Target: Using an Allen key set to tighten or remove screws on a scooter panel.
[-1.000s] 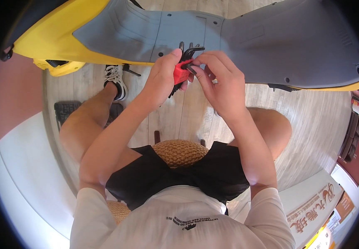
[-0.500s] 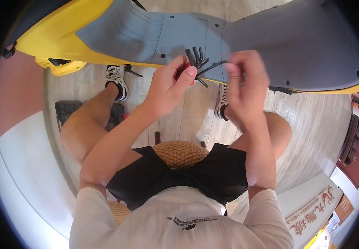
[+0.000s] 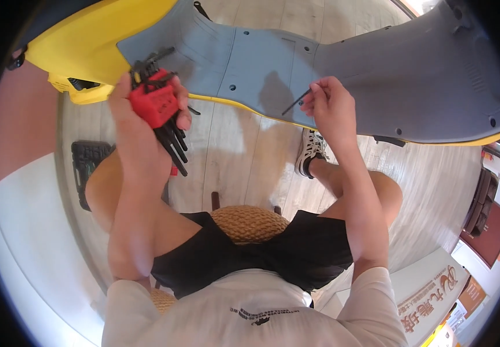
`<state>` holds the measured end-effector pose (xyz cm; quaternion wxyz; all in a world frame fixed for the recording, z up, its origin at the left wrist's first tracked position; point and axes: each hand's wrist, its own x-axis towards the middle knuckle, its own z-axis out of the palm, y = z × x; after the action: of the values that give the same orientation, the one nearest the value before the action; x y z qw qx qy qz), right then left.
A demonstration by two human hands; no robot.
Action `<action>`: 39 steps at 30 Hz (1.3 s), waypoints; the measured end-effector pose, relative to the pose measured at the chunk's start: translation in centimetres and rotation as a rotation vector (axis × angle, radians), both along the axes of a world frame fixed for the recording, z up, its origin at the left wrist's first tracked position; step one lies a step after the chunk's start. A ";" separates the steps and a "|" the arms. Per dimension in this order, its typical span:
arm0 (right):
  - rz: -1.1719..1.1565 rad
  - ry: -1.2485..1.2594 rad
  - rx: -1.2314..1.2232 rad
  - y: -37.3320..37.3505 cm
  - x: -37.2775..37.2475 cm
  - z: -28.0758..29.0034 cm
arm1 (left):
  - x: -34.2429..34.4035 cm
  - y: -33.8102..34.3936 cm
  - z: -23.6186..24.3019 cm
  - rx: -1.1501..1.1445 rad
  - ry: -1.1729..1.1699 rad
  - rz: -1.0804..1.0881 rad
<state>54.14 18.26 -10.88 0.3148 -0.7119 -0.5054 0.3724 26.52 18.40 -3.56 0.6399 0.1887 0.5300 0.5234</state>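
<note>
Grasped boxy red plastic holder (image 3: 154,106) in left hand (image 3: 133,128), thin black rod (image 3: 294,104) in right hand (image 3: 334,111). Faced grey plastic panel (image 3: 389,81) over pale planks (image 3: 244,173)

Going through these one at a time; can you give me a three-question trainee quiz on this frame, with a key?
1. What do the left hand and the right hand each hold?
2. True or false: the two hands touch each other.
3. The gray panel is edged in: (a) green, (b) yellow, (c) white.

Key:
1. Left: a red holder with black hex keys; right: a thin dark rod.
2. False; they are apart.
3. b
</note>
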 end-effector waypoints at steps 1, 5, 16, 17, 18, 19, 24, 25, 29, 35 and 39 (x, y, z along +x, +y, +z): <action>0.064 -0.096 0.073 0.5 -0.5 -0.7 | -0.6 0.3 0.4 0.056 -0.100 -0.020; 0.229 -0.073 0.100 1.9 -2.4 -2.9 | -1.0 1.7 -0.2 -0.002 -0.295 0.065; 0.468 -0.276 0.203 5.9 -7.8 -6.9 | -1.9 3.1 -1.2 -0.078 -0.350 0.219; 0.464 -0.288 0.159 6.2 -8.0 -7.1 | -2.2 3.1 -1.4 -0.077 -0.352 0.216; 0.473 -0.306 0.145 6.5 -8.1 -7.4 | -2.4 3.1 -1.5 -0.071 -0.349 0.218; 0.467 -0.335 0.103 6.7 -8.2 -7.6 | -2.6 3.1 -1.7 -0.093 -0.326 0.236; 0.552 -0.375 0.104 6.8 -8.4 -8.0 | -3.2 2.8 -2.2 -0.132 -0.323 0.216; 0.569 -0.368 0.106 6.8 -8.4 -7.9 | -3.3 2.7 -2.2 -0.158 -0.338 0.223; 0.567 -0.388 0.087 6.8 -8.4 -7.7 | -3.5 2.6 -2.2 -0.138 -0.359 0.227; 0.601 -0.399 0.114 6.6 -8.3 -7.2 | -3.5 2.6 -2.3 -0.125 -0.354 0.224; 0.605 -0.389 0.107 6.4 -8.5 -7.1 | -3.5 2.6 -2.4 -0.148 -0.372 0.241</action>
<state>45.68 24.68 -17.98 0.1252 -0.5700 -0.7624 0.2795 22.99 21.05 -5.94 0.6717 -0.0232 0.4586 0.5813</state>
